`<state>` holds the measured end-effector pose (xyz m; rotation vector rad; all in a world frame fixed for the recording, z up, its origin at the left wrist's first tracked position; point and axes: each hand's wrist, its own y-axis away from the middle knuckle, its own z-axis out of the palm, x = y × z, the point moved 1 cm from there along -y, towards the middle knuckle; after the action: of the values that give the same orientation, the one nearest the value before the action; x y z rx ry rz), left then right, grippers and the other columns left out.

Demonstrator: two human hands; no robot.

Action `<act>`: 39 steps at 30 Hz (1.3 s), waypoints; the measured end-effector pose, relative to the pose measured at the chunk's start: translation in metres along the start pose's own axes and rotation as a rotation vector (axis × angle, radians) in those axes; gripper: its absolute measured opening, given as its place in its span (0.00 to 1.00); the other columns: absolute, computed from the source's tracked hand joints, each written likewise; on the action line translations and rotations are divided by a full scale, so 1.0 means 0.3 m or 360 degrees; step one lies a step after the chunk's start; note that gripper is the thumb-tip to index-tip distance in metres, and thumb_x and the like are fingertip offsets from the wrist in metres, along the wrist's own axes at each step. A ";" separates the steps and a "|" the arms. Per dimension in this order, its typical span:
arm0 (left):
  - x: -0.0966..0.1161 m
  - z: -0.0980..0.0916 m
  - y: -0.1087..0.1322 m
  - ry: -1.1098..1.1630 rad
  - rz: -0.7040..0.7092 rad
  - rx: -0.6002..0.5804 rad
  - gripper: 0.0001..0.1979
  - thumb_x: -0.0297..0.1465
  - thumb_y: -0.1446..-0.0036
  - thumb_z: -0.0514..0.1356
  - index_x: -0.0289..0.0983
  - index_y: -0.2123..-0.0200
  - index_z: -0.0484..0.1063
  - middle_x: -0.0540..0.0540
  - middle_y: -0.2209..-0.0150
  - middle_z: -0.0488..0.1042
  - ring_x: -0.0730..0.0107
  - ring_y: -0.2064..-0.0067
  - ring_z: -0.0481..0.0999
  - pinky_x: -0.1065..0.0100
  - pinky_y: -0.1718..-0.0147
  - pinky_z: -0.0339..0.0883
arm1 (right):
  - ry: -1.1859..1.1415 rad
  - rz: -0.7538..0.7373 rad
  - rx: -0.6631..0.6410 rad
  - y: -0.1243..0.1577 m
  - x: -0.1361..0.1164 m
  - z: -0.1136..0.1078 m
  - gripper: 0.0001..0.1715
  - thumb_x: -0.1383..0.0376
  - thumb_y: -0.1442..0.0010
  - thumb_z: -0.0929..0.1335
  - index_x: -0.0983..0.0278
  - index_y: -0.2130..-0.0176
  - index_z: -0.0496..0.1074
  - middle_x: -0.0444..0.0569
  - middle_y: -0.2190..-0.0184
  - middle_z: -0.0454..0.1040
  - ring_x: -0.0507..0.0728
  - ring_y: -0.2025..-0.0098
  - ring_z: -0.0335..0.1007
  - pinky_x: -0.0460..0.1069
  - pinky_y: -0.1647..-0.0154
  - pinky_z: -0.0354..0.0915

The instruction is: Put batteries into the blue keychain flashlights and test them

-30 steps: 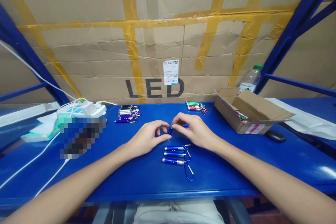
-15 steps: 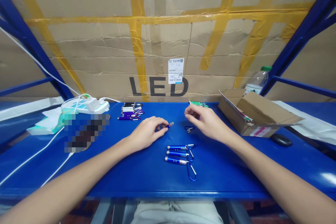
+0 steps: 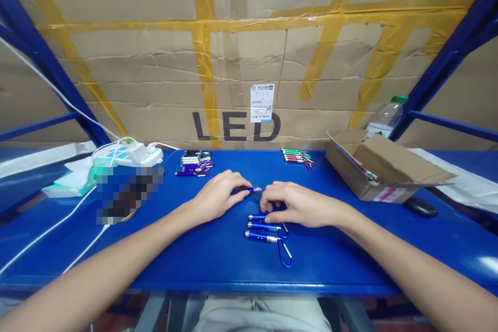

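My left hand [image 3: 220,194] pinches a small blue penlight [image 3: 254,190] between thumb and fingertips; its silver end points right. Close to that end is my right hand [image 3: 293,205], its fingers curled downward and closed. Whatever lies within those fingers is hidden. Partly below the right hand, three blue penlights with carabiner clips lie in a stack of rows, the nearest penlight [image 3: 260,237] fully visible with its blue carabiner [image 3: 285,254]. The right hand covers the clip end of the farthest one.
At the back left lie black, silver and purple penlights [image 3: 194,163]; green and red penlights [image 3: 295,156] lie back right. An open cardboard box [image 3: 350,171], black mouse [image 3: 420,206] and bottle [image 3: 385,116] stand right. A power strip [image 3: 128,154], tissue pack [image 3: 70,184] and cables are left.
My right hand has moved down and left toward the penlight in my left hand. The loose dark carabiner that lay below it is out of sight. The held penlight has turned more level.
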<state>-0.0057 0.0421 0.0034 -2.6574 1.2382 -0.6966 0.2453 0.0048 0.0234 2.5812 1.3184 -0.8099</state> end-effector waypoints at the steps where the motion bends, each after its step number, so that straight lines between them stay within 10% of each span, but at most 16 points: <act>1: 0.002 0.001 0.000 0.0005 0.0005 -0.0002 0.13 0.36 0.26 0.59 0.40 0.47 0.81 0.43 0.51 0.83 0.55 0.50 0.77 0.56 0.47 0.67 | 0.0015 -0.0002 -0.0017 0.000 0.002 0.005 0.06 0.61 0.31 0.74 0.60 0.60 0.77 0.45 0.62 0.79 0.58 0.57 0.71 0.52 0.54 0.64; 22: -0.023 0.008 -0.012 0.0511 -0.0367 0.0361 0.14 0.39 0.29 0.61 0.42 0.47 0.82 0.45 0.51 0.83 0.63 0.59 0.78 0.62 0.56 0.70 | 0.0130 0.0109 0.0124 0.013 -0.009 -0.019 0.17 0.65 0.22 0.58 0.64 0.47 0.74 0.55 0.50 0.80 0.61 0.50 0.76 0.56 0.46 0.68; 39: -0.047 0.008 -0.028 0.1045 -0.0631 0.0472 0.28 0.53 0.28 0.52 0.37 0.48 0.81 0.40 0.55 0.82 0.61 0.58 0.77 0.64 0.63 0.67 | 0.0240 -0.0019 0.0042 0.021 -0.020 -0.026 0.13 0.64 0.23 0.65 0.66 0.51 0.78 0.53 0.58 0.78 0.60 0.54 0.74 0.53 0.49 0.66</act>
<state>-0.0067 0.0581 -0.0012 -2.5055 0.6041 -1.7597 0.2505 -0.0004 0.0323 2.7042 1.3721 -0.6497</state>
